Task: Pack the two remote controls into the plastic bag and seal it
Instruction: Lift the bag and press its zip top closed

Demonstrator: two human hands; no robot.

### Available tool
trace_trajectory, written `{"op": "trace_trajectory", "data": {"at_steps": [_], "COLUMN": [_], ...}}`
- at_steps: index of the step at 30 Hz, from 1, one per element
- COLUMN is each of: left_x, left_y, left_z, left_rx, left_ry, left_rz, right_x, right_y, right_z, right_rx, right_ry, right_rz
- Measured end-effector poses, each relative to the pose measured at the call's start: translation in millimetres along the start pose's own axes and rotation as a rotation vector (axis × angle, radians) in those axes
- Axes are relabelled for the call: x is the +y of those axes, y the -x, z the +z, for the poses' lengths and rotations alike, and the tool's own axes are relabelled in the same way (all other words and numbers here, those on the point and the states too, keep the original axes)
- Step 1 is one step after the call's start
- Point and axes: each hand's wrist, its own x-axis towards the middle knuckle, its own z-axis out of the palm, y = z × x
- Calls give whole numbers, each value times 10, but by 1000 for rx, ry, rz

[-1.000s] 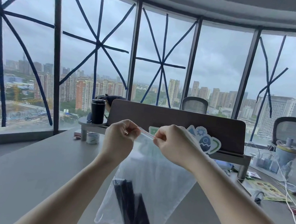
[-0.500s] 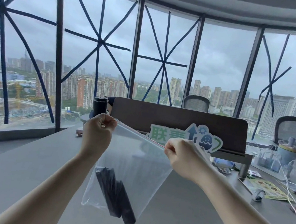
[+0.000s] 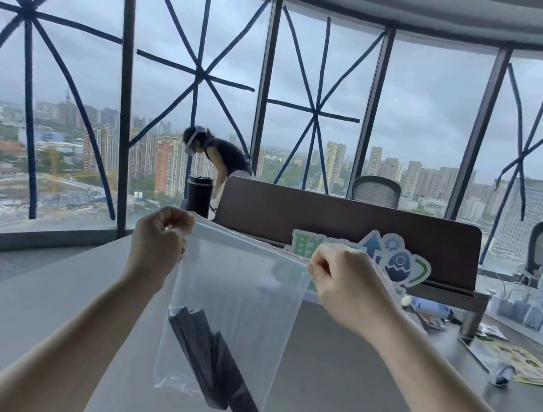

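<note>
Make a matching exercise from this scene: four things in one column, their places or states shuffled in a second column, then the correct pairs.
Things
1. remote controls
2. left hand
3. right hand
4. black tumbler

Places or states
A. pinching the plastic bag at its top right corner
B. standing behind the left hand
C. lying slanted at the bottom of the bag
D. pinching the bag's top left corner

Pairs: 1-C, 2-D, 3-A, 4-B
</note>
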Motion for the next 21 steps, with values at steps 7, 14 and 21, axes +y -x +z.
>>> {"op": "trace_trajectory", "data": {"at_steps": [7, 14, 21], "left_x": [-534, -807, -1750], "left_y": [-498, -1349, -1263], "left_z": [-89, -60, -274], "left_rx": [-119, -89, -26], "left_ry": [9, 131, 89], "left_rz": [-234, -161, -302], "right_x": [0, -131, 21], "right_y": [-846, -1677, -1270], "right_z": [757, 1279, 2173], "right_rx": [41, 231, 18], "right_ry": [-128, -298, -241], "right_rz": [130, 141, 76]}}
